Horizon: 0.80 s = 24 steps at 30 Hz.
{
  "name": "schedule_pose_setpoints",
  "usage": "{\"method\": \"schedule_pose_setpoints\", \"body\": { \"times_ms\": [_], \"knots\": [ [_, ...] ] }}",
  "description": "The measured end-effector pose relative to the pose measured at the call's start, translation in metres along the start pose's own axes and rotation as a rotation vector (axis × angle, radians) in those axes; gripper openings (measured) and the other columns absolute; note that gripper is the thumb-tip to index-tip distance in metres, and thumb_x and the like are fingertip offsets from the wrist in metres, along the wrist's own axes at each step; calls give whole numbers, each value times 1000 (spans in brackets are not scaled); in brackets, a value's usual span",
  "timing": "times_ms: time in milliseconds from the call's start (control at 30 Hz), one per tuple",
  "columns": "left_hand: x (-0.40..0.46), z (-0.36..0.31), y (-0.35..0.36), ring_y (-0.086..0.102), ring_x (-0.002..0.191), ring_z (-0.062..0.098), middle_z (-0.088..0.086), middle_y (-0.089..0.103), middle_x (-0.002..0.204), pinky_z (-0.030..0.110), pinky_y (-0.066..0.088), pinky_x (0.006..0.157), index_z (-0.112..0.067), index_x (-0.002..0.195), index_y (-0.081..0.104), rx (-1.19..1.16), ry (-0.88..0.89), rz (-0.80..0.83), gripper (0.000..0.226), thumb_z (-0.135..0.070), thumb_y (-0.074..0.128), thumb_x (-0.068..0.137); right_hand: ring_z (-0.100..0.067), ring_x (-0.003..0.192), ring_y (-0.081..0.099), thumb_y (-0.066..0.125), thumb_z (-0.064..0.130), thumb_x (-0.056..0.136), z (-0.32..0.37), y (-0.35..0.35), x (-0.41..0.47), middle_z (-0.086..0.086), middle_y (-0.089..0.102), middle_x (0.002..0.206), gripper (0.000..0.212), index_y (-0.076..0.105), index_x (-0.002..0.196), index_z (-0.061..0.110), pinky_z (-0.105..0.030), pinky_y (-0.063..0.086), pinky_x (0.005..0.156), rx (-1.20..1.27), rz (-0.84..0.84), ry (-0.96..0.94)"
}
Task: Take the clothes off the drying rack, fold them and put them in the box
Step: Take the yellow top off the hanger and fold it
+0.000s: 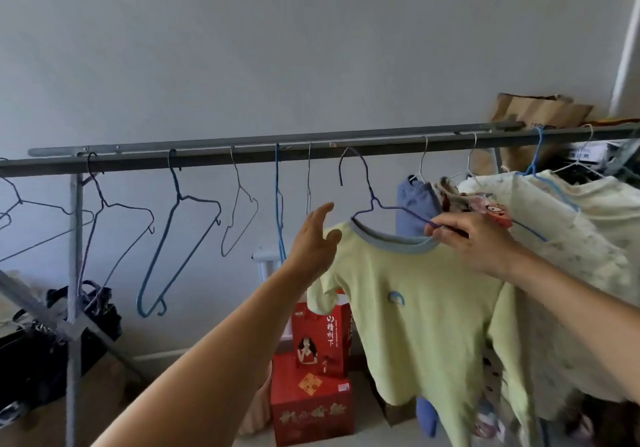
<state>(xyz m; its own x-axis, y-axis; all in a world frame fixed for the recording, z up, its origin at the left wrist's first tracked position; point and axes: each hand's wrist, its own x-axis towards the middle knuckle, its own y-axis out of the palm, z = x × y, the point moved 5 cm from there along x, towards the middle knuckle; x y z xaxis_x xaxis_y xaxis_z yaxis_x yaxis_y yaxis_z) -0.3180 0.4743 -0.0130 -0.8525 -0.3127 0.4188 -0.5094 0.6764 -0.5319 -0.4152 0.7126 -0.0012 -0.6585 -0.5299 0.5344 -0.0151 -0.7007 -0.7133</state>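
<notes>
A pale yellow shirt [415,311] with a blue-grey collar hangs on a dark blue wire hanger [372,200], whose hook sits off the grey drying rack bar [207,157], just below it. My right hand [474,238] pinches the hanger's right arm at the shirt's collar. My left hand [313,242] reaches up with fingers straight, beside the shirt's left shoulder, holding nothing. More clothes [571,225] hang on hangers at the right end of the rack. I cannot make out the box for the folded clothes.
Several bare wire hangers [180,235] hang along the left and middle of the bar. Red gift cartons [311,405] are stacked on the floor below the shirt. A dark bag [90,311] sits by the rack's leg [74,273]. Brown cardboard [540,110] leans behind the right end.
</notes>
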Motion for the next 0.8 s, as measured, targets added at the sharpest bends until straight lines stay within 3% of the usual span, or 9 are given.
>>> {"method": "schedule_pose_setpoints", "body": {
  "times_ms": [67,133,200,267,333,433,533,633,800],
  "knots": [
    [2,0,5,32,144,22,5,36,155,36,25,117,-21,151,32,167,81,39,52,-22,49,102,8,82,57,62,14,94,7,-10,-12,15,65,78,19,68,87,31,-18,42,77,7,17,-64],
    [4,3,9,50,130,24,4,57,139,44,34,114,-25,142,47,265,137,101,40,-33,47,102,14,80,52,63,8,92,12,-20,-20,14,62,75,19,68,85,25,-7,36,73,37,13,-100],
    [-2,1,13,64,90,19,-2,71,96,40,49,89,-28,108,67,214,190,170,24,-38,47,100,7,74,52,64,6,91,11,-26,-25,7,61,72,18,68,83,21,-10,36,72,72,9,-111],
    [-11,-3,13,49,64,11,-9,56,68,30,43,65,-26,81,64,45,224,198,24,-29,50,100,-1,68,52,65,7,90,5,-28,-30,-13,65,74,13,69,83,17,-18,39,68,158,29,-79],
    [-20,-8,8,45,62,9,-8,52,67,28,39,60,-19,79,64,-53,229,170,26,-21,51,101,-5,67,56,67,5,88,0,-28,-35,-21,68,79,9,68,85,13,-15,42,63,274,23,-23],
    [-28,-11,-2,52,67,5,-4,61,74,23,43,64,-10,88,71,-69,233,105,23,-19,54,100,-5,66,58,71,7,84,0,-23,-38,-12,66,75,14,62,82,16,-11,44,61,350,28,19],
    [-33,-8,-16,61,72,1,-5,71,80,18,49,68,-14,92,76,-170,157,36,15,-18,63,95,-9,66,55,72,7,84,1,-19,-36,-3,60,69,19,58,77,19,-16,42,60,376,43,8],
    [-40,1,-28,64,72,7,1,71,79,19,53,65,-9,91,75,-321,35,109,10,-18,70,90,-10,66,55,73,9,83,6,-18,-34,-2,60,68,21,60,75,23,-20,43,62,384,32,-8],
    [-52,4,-42,55,66,6,-5,60,71,18,45,60,-9,84,68,-209,55,200,14,-17,63,95,-6,62,61,75,3,79,20,-16,-39,-10,65,69,18,60,77,13,-13,46,59,431,-7,-8]
  ]
}}
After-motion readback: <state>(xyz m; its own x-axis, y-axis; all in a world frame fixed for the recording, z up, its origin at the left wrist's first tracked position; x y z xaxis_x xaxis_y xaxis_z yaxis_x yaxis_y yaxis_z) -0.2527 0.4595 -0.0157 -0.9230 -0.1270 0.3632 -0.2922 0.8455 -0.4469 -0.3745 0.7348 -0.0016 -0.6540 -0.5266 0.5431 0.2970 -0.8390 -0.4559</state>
